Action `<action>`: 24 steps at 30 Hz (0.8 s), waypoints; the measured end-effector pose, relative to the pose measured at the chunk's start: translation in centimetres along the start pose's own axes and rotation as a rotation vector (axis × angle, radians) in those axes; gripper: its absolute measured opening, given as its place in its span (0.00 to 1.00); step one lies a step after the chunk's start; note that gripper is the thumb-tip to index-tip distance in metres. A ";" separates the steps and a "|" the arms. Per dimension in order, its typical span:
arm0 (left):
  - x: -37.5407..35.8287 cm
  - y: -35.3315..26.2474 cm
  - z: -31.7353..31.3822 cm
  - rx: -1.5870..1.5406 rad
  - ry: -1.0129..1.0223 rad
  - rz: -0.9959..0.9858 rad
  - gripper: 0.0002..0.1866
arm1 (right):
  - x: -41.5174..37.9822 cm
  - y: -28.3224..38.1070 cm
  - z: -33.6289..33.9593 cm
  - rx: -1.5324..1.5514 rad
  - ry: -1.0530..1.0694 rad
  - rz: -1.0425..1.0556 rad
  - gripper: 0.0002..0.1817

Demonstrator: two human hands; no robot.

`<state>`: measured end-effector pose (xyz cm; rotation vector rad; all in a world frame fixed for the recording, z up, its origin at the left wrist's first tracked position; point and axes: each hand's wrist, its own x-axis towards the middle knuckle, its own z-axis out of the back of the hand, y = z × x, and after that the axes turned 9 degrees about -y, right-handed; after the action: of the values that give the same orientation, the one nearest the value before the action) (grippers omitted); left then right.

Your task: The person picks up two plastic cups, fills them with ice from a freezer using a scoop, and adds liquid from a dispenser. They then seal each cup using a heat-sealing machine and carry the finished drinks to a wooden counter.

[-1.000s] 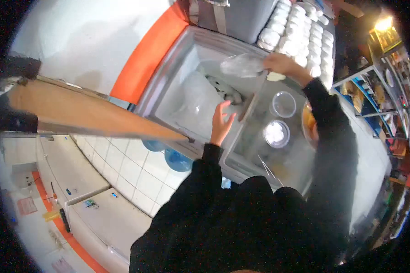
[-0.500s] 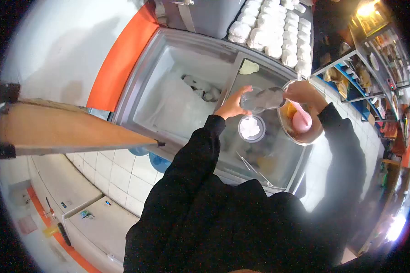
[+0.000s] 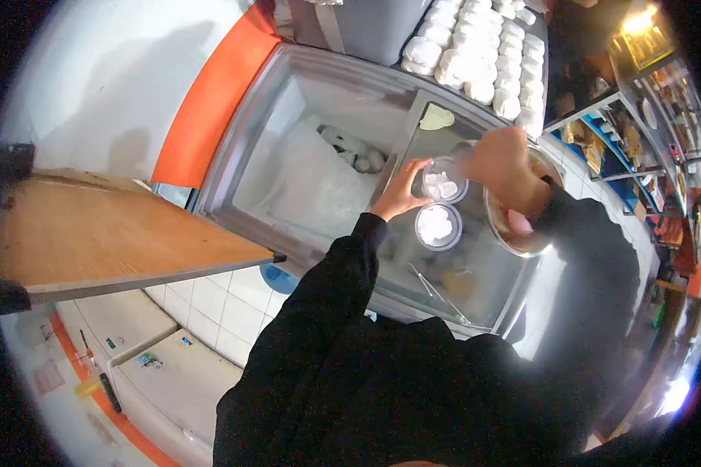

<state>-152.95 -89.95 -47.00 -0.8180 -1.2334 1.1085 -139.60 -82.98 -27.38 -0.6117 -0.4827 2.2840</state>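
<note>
A clear plastic cup [image 3: 445, 180] with white pieces inside is in my left hand [image 3: 401, 191], the fingers curled around its side. Just below it, a second clear cup [image 3: 438, 227] with white contents stands on the glass lid [image 3: 475, 272]. My right hand [image 3: 508, 167] is blurred and closed, right of the held cup. A grey, rounded scoop [image 3: 464, 149] shows only as a smear at its fingers. Partly hidden beneath that hand and sleeve is a metal bowl [image 3: 494, 226]; a pink thing [image 3: 519, 222] shows in it.
Tongs [image 3: 440, 294] and a pale green cloth-like piece [image 3: 436, 117] lie on the glass. To the left, the freezer [image 3: 288, 171] is open with frost inside. Rows of white bundles [image 3: 475, 58] sit at the back beside a grey box [image 3: 358, 27]. A wooden panel [image 3: 132, 233] juts in from the left.
My right hand has lifted and swung left over the bowl's edge, and the scoop has moved off the held cup's mouth. White pieces now show in that cup, which appears more upright.
</note>
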 end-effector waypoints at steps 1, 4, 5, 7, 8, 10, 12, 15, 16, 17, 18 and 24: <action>-0.6 -0.1 1.1 0.001 -0.010 0.005 0.36 | -0.4 -0.6 2.0 0.058 -0.025 -0.024 0.07; -4.5 0.9 6.8 0.277 -0.297 0.095 0.34 | 0.1 -1.7 4.5 0.046 -0.155 -0.007 0.12; -7.0 2.5 9.4 0.446 -0.443 0.111 0.34 | 1.1 -1.6 5.2 0.057 -0.295 0.089 0.12; -11.5 5.6 13.8 0.784 -0.743 0.270 0.40 | 4.8 0.3 5.8 0.129 -0.391 0.153 0.14; -12.7 6.7 15.4 0.803 -0.754 0.283 0.40 | 7.2 1.6 5.4 0.178 -0.460 0.250 0.14; -13.1 9.2 18.8 1.009 -0.704 0.279 0.46 | 13.6 6.5 3.7 0.295 -0.577 0.403 0.14; -13.3 13.8 22.5 1.210 -0.577 0.423 0.53 | 20.6 14.1 1.8 0.369 -0.709 0.515 0.14; -13.4 18.2 24.2 1.118 -0.193 0.957 0.44 | 27.4 24.1 -0.4 0.398 -0.725 0.471 0.13; -14.8 20.8 24.6 1.054 -0.024 0.899 0.36 | 28.3 26.3 -0.5 0.377 -0.698 0.443 0.11; -15.8 22.1 25.0 0.986 0.139 0.842 0.29 | 29.9 29.2 -1.3 0.358 -0.693 0.401 0.11; -15.3 20.8 24.3 1.093 0.147 0.877 0.24 | 31.6 32.3 -2.5 0.343 -0.687 0.359 0.10; -13.7 15.3 21.5 1.278 0.045 0.759 0.18 | 36.9 44.3 -8.0 0.223 -0.675 0.256 0.07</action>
<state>-176.75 -100.31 -61.48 -0.2511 0.0508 2.0920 -182.53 -85.14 -66.63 0.2447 -0.4665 2.7194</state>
